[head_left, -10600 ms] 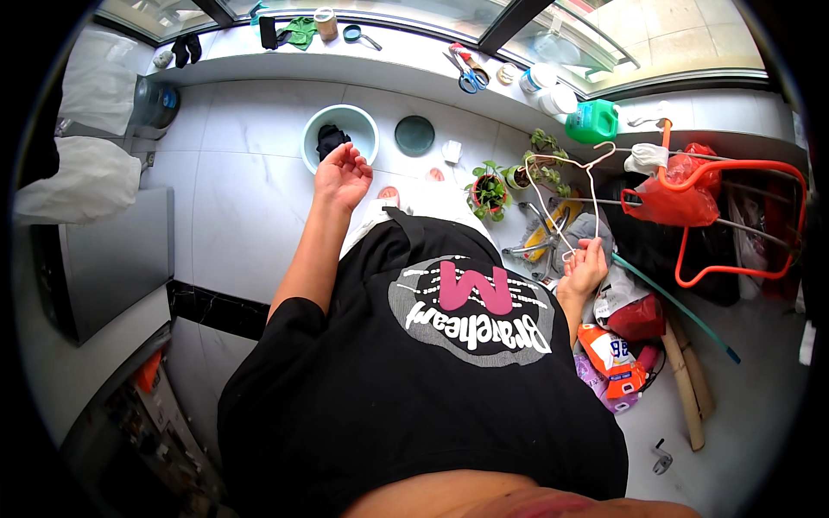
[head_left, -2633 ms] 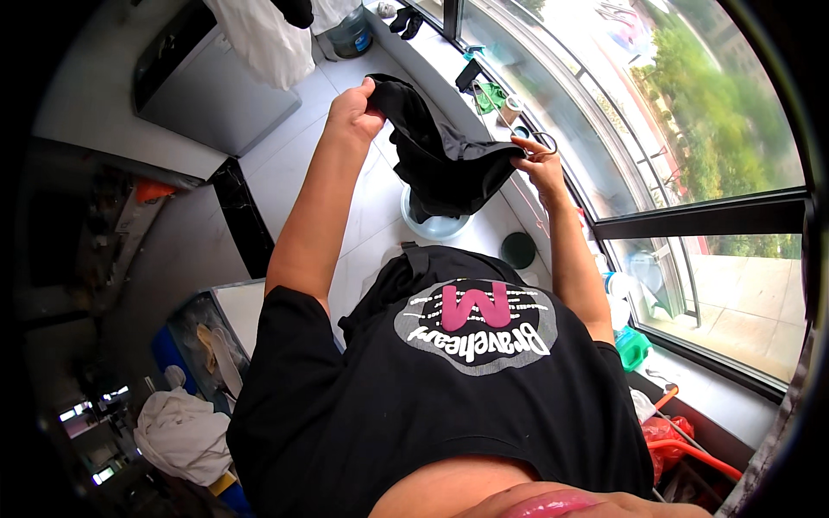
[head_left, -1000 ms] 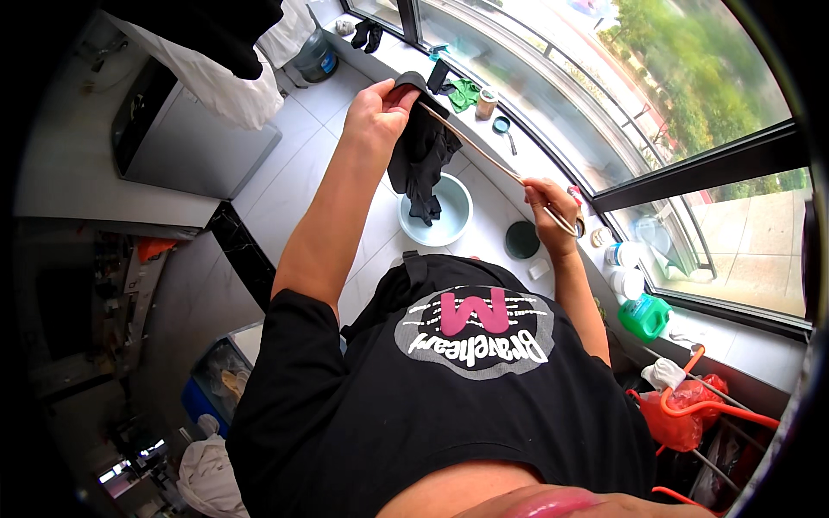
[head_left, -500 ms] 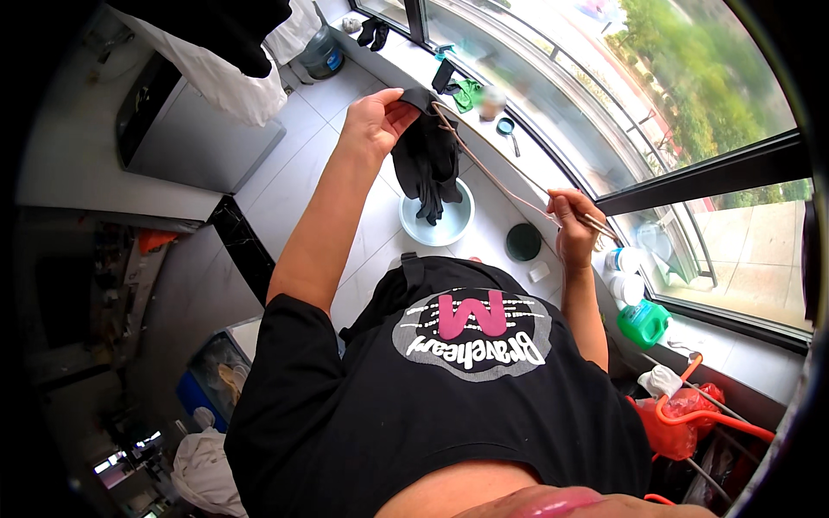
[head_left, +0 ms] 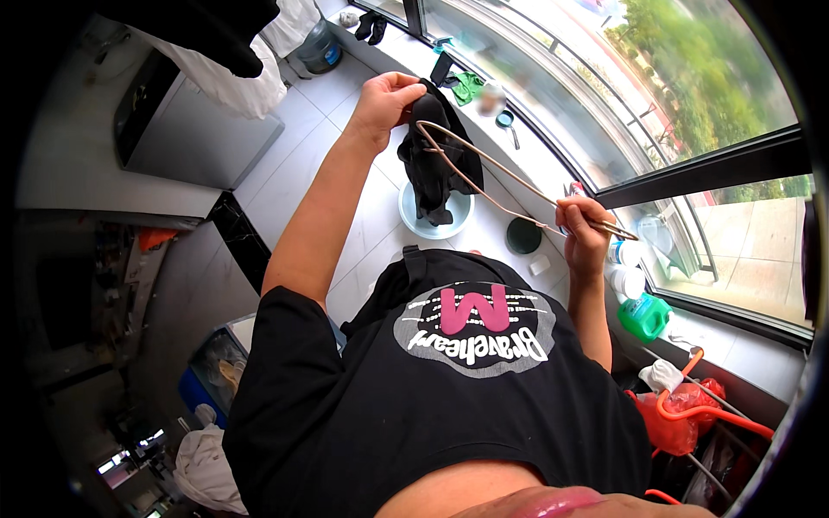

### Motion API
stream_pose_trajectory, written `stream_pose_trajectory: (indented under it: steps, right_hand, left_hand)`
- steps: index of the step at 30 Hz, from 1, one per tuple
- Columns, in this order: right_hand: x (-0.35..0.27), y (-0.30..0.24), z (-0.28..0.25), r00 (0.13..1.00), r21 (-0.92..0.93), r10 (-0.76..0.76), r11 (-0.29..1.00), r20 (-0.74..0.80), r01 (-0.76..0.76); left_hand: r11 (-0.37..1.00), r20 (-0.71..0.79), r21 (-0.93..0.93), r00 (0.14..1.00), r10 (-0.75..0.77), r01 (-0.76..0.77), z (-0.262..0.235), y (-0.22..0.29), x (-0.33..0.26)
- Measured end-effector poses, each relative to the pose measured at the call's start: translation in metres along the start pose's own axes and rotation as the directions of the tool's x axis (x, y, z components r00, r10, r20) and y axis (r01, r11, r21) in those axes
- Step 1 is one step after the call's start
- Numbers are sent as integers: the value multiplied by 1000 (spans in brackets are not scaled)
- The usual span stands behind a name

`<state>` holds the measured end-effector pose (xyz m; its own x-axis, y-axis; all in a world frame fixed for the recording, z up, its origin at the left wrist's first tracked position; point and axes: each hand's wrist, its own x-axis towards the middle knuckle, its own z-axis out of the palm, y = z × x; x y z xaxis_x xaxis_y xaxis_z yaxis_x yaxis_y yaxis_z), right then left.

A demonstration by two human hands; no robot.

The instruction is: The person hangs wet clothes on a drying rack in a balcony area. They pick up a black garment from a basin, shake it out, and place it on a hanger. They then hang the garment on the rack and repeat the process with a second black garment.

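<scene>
Left hand (head_left: 390, 105) pinched on the black cloth (head_left: 429, 173), which hangs in front of the far basin (head_left: 463, 217). Right hand (head_left: 587, 231) clamped round the hanger (head_left: 503, 168), its left end overlapping the cloth; contact there unclear.

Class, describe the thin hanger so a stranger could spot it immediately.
Find the long windows at upper right. In front, the right grip holds a hanger, its rounded end seen against the black cloth. Thin and pale, it stands apart from the thick orange frame at lower right.
</scene>
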<state>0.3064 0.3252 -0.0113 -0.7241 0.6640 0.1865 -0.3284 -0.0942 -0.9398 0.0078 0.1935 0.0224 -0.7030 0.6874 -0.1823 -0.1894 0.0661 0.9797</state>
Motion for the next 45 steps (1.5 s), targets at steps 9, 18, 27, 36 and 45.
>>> stream_pose_trajectory:
  steps: [9,18,27,36,45]
  right_hand:
    - [-2,12,7,995,59,82,995,-58,-78]
    - [4,5,0,993,129,17,992,-118,-1]
    - [1,1,4,963,39,176,984,-206,-172]
    - [15,-14,32,952,-190,215,947,-218,-258]
    - [23,-20,43,957,-69,211,971,-198,-228]
  left_hand:
    - [945,97,-305,991,-91,116,8,-18,-9]
    - [977,304,-146,933,196,-157,14,-47,-16]
    - [951,104,172,965,240,-255,20,-76,-18]
    - [847,-93,325,877,472,-421,22,-81,-12]
    - [914,-310,135,860,405,-381,37,-83,-20]
